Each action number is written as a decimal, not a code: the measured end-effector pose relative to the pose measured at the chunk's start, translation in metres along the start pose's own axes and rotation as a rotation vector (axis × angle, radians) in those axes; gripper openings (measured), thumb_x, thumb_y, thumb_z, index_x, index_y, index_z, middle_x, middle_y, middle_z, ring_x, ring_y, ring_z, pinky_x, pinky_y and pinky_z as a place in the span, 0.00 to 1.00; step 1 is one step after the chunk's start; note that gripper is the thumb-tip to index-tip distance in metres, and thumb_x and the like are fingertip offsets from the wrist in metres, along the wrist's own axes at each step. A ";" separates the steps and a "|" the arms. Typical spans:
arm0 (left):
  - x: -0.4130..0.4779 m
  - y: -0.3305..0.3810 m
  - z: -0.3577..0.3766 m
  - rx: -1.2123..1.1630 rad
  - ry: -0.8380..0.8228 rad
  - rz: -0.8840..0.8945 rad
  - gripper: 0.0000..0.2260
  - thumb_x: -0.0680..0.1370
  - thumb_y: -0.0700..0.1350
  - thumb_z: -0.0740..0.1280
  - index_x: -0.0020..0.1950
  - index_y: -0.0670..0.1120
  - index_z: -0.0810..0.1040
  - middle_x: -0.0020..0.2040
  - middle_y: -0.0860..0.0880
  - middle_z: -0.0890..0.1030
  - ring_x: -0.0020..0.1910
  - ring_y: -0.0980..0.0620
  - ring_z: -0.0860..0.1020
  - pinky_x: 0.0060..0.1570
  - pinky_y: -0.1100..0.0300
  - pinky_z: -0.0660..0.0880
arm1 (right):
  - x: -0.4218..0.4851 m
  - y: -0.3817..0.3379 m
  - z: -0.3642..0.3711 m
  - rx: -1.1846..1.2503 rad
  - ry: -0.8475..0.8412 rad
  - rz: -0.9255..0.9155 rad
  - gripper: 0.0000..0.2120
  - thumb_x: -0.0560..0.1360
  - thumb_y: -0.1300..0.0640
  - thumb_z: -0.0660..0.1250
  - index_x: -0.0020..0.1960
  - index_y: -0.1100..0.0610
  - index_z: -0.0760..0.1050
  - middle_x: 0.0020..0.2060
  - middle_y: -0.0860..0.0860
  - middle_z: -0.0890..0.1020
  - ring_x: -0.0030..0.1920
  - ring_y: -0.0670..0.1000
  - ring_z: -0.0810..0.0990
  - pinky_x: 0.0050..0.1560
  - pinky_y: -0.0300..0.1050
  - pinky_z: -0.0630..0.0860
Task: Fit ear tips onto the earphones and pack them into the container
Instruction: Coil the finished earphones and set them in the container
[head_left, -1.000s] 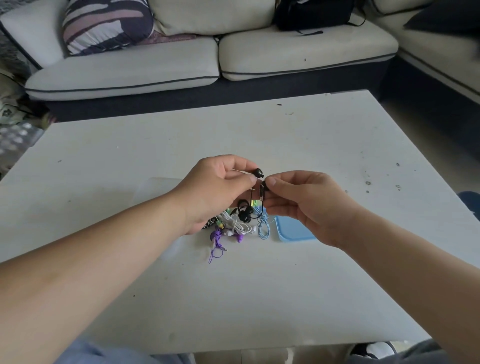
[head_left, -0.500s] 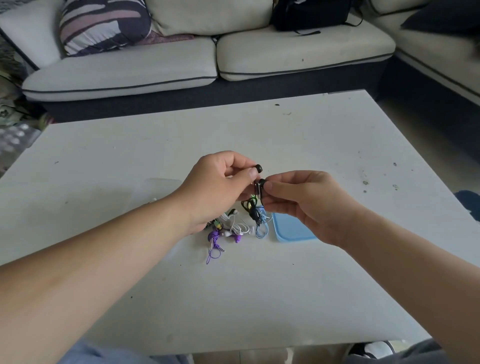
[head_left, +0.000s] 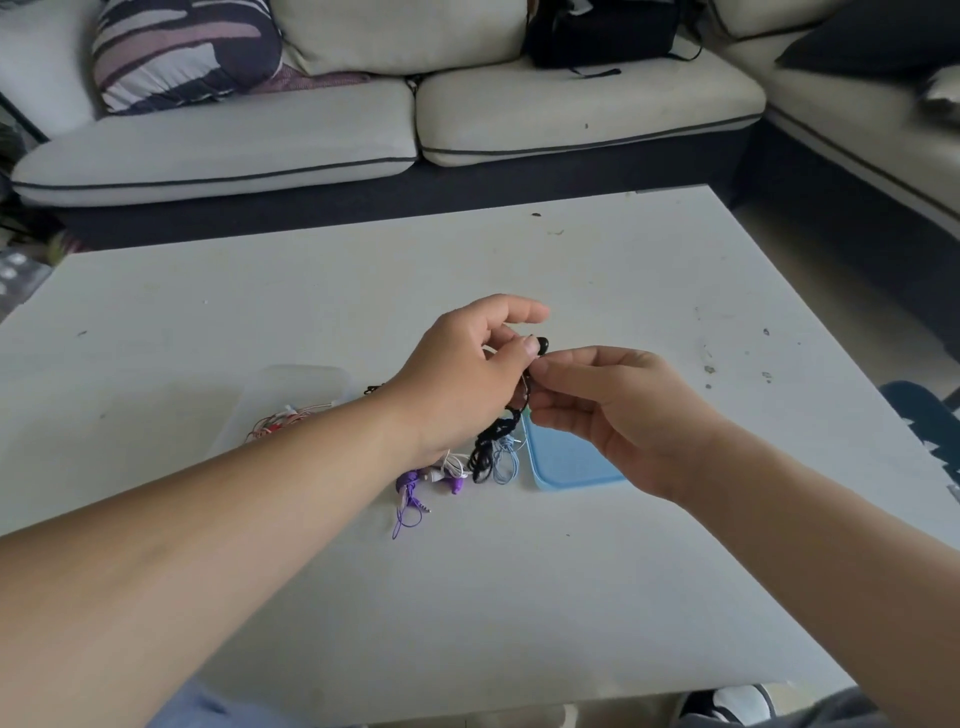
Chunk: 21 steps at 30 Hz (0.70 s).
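Above the table's middle, my left hand (head_left: 470, 374) pinches a black earphone (head_left: 541, 345) whose bud pokes out past my thumb. My right hand (head_left: 597, 410) meets it from the right, fingertips closed on the same earphone's black cable (head_left: 488, 449), which dangles in coils to the table. Under my hands lie purple earphones (head_left: 410, 486), white earphones (head_left: 453, 466) and a light-blue cable (head_left: 505, 457). A clear container (head_left: 306, 382) with a red-and-white earphone (head_left: 280, 420) inside sits to the left. Its blue lid (head_left: 566, 462) lies to the right.
The white table (head_left: 571, 597) is bounded by a pale sofa (head_left: 415, 130) at the back, bearing a striped cushion (head_left: 182, 47) and a black bag (head_left: 602, 31). Small dark specks (head_left: 709, 370) dot the table's right side. My shoe (head_left: 727, 706) shows below the front edge.
The camera has tilted, revealing the clear container on the left. The black cable has been lifted and hangs lower in longer coils; both hands stay pinched together on the black earphone.
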<state>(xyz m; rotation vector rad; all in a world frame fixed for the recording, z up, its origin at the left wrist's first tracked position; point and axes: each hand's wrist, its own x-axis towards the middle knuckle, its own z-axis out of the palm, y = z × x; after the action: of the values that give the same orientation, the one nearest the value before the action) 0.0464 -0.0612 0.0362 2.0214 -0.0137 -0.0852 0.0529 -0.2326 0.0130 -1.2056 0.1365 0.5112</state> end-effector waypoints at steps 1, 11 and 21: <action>0.001 0.001 0.002 -0.009 -0.027 0.001 0.12 0.83 0.44 0.66 0.61 0.59 0.83 0.50 0.54 0.83 0.48 0.51 0.83 0.52 0.62 0.82 | -0.001 -0.001 -0.002 -0.005 0.010 0.001 0.12 0.75 0.65 0.74 0.54 0.72 0.80 0.44 0.63 0.84 0.44 0.56 0.84 0.47 0.45 0.84; 0.012 0.005 0.023 -0.154 0.008 -0.086 0.04 0.82 0.43 0.69 0.53 0.49 0.83 0.48 0.46 0.86 0.40 0.51 0.84 0.47 0.55 0.85 | -0.006 -0.007 -0.020 -0.071 0.108 -0.004 0.07 0.75 0.67 0.73 0.50 0.71 0.81 0.47 0.67 0.86 0.46 0.58 0.86 0.47 0.47 0.85; 0.014 0.003 0.026 -0.117 0.075 -0.089 0.04 0.82 0.44 0.68 0.53 0.52 0.83 0.45 0.50 0.86 0.35 0.60 0.80 0.41 0.64 0.77 | -0.011 -0.017 -0.027 -0.161 0.048 0.019 0.08 0.76 0.65 0.73 0.53 0.68 0.83 0.44 0.61 0.86 0.41 0.55 0.84 0.48 0.50 0.85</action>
<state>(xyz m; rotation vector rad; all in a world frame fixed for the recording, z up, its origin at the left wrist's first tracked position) 0.0588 -0.0869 0.0266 1.9065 0.1263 -0.0654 0.0554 -0.2649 0.0218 -1.3756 0.1499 0.5174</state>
